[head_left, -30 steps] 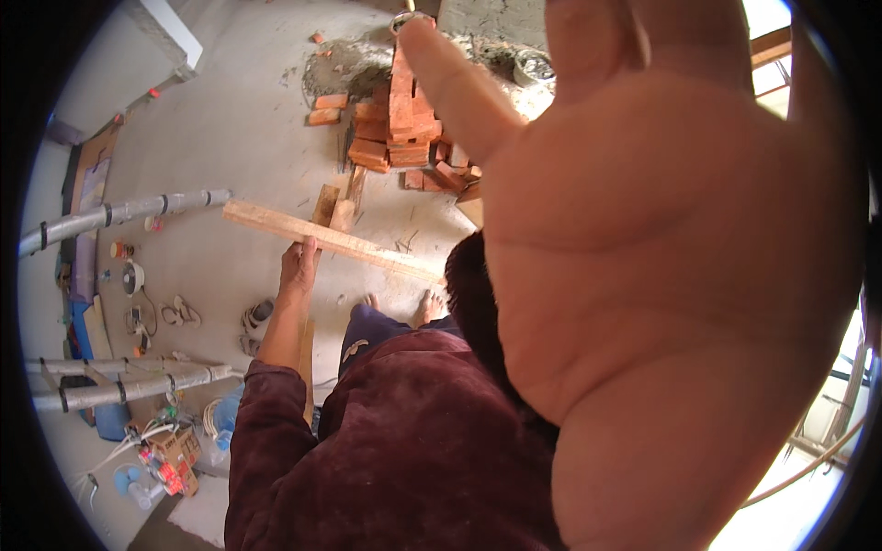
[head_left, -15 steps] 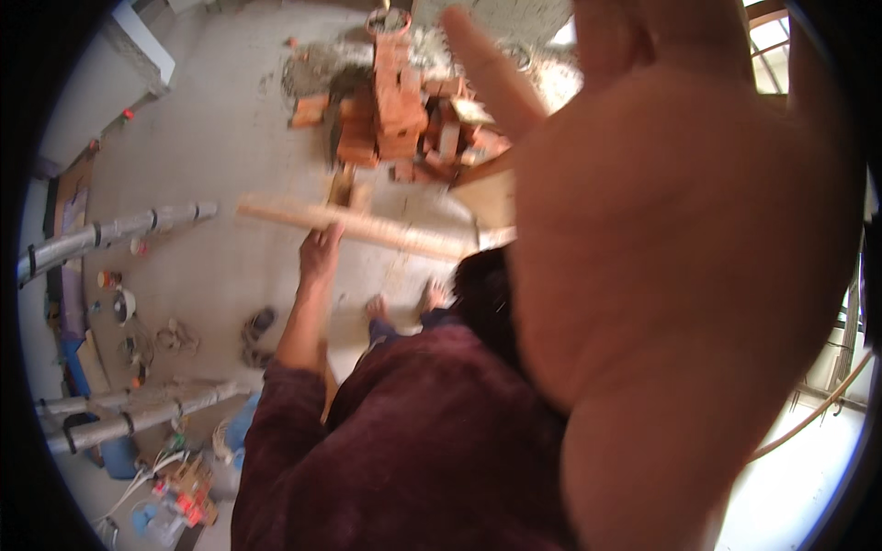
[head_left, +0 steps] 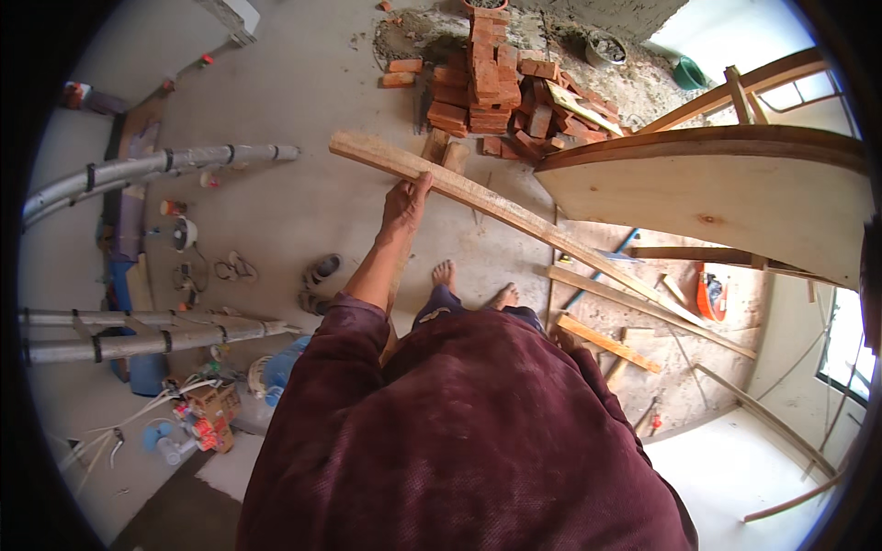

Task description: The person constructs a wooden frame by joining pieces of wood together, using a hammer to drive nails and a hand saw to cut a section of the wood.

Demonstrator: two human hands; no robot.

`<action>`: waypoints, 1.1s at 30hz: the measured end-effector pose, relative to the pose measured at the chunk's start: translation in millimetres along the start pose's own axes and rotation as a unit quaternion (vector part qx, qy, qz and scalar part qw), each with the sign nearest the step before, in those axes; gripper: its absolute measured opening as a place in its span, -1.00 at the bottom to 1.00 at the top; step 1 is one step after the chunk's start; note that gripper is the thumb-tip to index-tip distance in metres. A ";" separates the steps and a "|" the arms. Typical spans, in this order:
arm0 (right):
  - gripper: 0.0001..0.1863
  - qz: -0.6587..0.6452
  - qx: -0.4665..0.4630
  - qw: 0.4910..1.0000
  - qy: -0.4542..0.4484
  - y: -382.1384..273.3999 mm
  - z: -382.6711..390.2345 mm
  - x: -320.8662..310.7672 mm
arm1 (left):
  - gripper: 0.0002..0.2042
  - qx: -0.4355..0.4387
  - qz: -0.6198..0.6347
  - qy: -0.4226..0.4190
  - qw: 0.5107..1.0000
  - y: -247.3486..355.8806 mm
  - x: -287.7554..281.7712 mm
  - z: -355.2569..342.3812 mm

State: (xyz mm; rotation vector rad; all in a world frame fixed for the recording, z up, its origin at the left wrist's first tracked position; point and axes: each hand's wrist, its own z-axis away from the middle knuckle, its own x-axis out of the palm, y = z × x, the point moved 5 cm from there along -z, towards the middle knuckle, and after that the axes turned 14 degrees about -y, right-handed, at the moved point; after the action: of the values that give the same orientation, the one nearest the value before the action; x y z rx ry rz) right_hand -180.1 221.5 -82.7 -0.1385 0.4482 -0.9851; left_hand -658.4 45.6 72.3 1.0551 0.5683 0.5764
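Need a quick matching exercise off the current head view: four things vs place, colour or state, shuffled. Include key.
Things:
1. Long wooden board
2. Brick stack
3. Sweater
4. Bare feet

Place, colour or state:
A. Maroon, filling the lower middle of the picture
B. On the floor, between board and sweater in the picture
C. Held by the left hand
D. Orange-red, near the picture's top edge

Pairs: 1-C, 2-D, 3-A, 4-B
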 end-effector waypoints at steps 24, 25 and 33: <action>-0.48 -0.133 -0.035 0.990 -0.017 -24.5 -4.9 52.8 | -0.22 0.006 -0.089 0.098 0.991 -55.6 -37.4 -22.3; -0.49 -0.139 -0.033 0.990 -0.022 -40.6 -0.4 48.6 | -0.22 0.004 -0.085 0.091 0.992 -58.4 -41.3 -22.1; -0.56 -0.085 -0.079 0.987 0.112 -31.6 14.5 87.5 | -0.30 0.033 -0.107 0.054 0.992 -44.3 -15.1 -30.0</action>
State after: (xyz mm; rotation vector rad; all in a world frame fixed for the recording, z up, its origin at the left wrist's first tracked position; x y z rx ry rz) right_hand -157.3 130.2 -86.3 -0.2122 0.7317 -1.1373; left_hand -682.3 37.5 22.8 1.0140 0.7906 0.4297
